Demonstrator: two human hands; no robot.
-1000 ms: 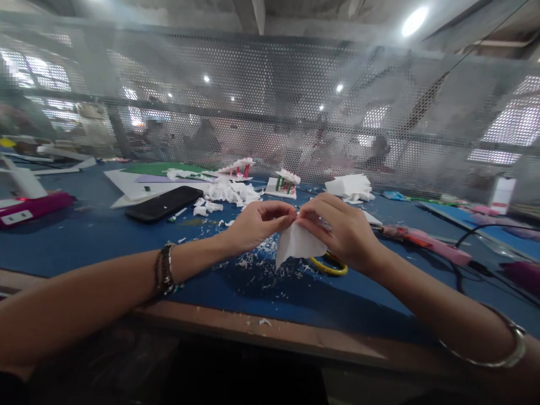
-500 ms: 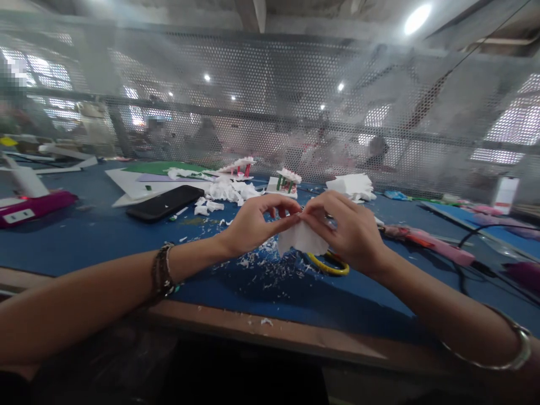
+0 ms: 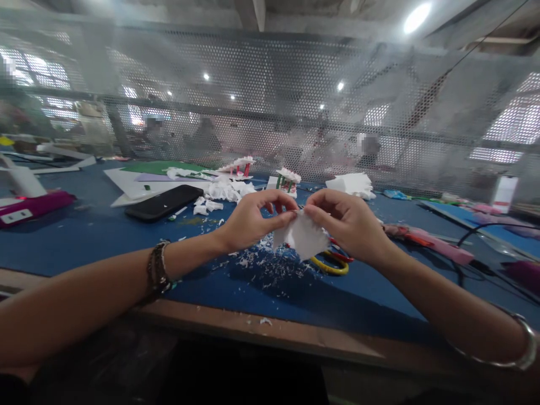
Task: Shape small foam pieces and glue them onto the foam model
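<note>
At frame centre, the left hand (image 3: 248, 222) and right hand (image 3: 348, 225) pinch the top edge of a white foam piece (image 3: 301, 236), fingertips clamped on it above the blue table (image 3: 84, 242). Yellow scissors (image 3: 331, 264) lie just below; open mat stretches lower left.

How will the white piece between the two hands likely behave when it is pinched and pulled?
The white piece is probably light: fingertips of the left hand and right hand alone hold it up. It seems stiff, since it juts out without drooping. It likely breaks easily, judging by the white crumbs on the table.
</note>
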